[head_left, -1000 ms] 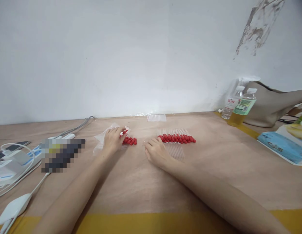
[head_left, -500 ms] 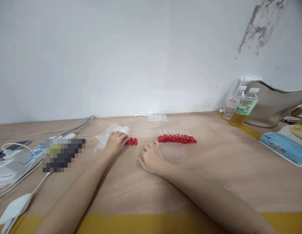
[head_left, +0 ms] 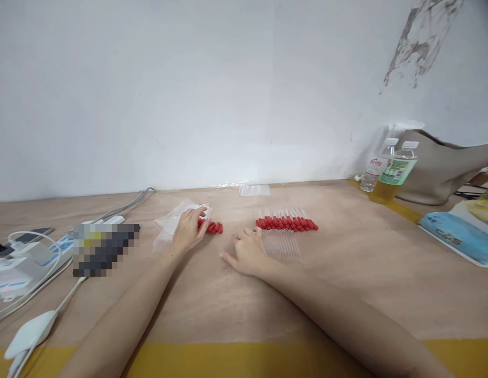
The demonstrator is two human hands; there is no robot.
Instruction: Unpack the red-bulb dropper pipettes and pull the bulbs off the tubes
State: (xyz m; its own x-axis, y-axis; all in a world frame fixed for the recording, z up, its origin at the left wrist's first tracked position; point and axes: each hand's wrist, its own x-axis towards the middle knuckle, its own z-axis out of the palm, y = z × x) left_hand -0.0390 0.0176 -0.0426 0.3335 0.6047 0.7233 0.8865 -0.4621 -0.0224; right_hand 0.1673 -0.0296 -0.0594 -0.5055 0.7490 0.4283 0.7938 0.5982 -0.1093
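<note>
My left hand (head_left: 190, 230) is open, thumb apart from the fingers, around the left end of a short group of red bulbs (head_left: 215, 227). Whether its fingertips touch any bulb is hard to tell. Beneath and behind it lie crumpled clear plastic bags (head_left: 165, 226). To the right is a row of clear tubes with red bulbs (head_left: 287, 223), which look like droppers. Plain clear tubes (head_left: 281, 245) lie side by side in front of them. My right hand (head_left: 247, 251) rests at their left edge, fingers bent over the table and thumb out to the side; I see nothing held in it.
A flat plastic bag (head_left: 254, 190) lies by the wall. On the right stand two bottles (head_left: 397, 170), a grey-beige bag (head_left: 428, 173) and a blue tissue pack (head_left: 458, 236). A power strip (head_left: 61, 249), cables, a pixelated dark item (head_left: 106, 249) and a white charger (head_left: 31, 333) occupy the left.
My left hand's fingers have opened away from the red bulbs, uncovering more of them. My right hand has hardly moved. The camera view has shifted slightly.
</note>
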